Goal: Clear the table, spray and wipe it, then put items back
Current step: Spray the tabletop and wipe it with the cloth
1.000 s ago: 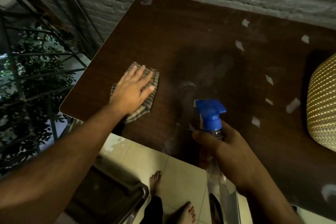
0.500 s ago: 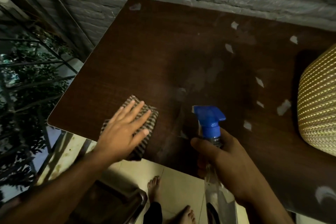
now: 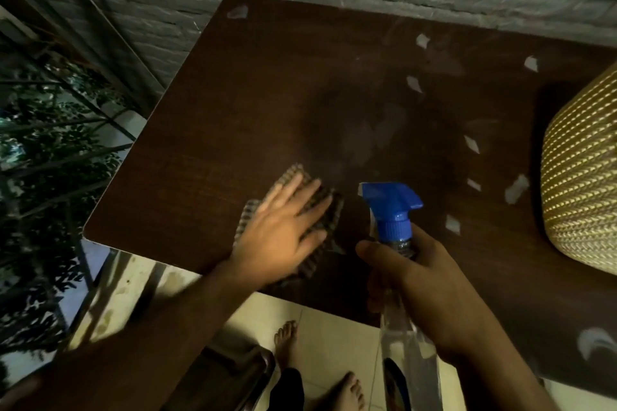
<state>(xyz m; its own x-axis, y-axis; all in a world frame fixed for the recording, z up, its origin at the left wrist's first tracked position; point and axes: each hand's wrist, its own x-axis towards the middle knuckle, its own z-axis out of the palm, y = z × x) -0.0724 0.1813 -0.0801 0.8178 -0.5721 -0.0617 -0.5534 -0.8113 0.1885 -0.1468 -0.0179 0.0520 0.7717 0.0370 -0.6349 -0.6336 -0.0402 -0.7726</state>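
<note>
Wiping is the step in hand: the person's left hand (image 3: 283,237) lies flat, fingers straight and spread, pressing a folded brown-and-grey checked cloth (image 3: 325,210) onto the dark brown wood-grain table (image 3: 253,103) close to its near edge. Just to the right of the cloth, the right hand (image 3: 420,280) is wrapped round the neck of a clear plastic spray bottle with a blue trigger head (image 3: 390,207), held upright over that same near edge. To do this well, I would judge, the palm should keep even pressure and carry the cloth in overlapping strokes away from the near edge toward the faint dull patch beyond the bottle, then on to the pale flecks. The bottle would be better kept lifted clear of the cloth's path. By count: one cloth, one bottle, two hands, and about nine small pale flecks (image 3: 471,143) scattered over the table's far and right parts. One woven golden-yellow rounded basket (image 3: 584,177) sits at the table's right end, so I would say clearing is not quite complete.
</note>
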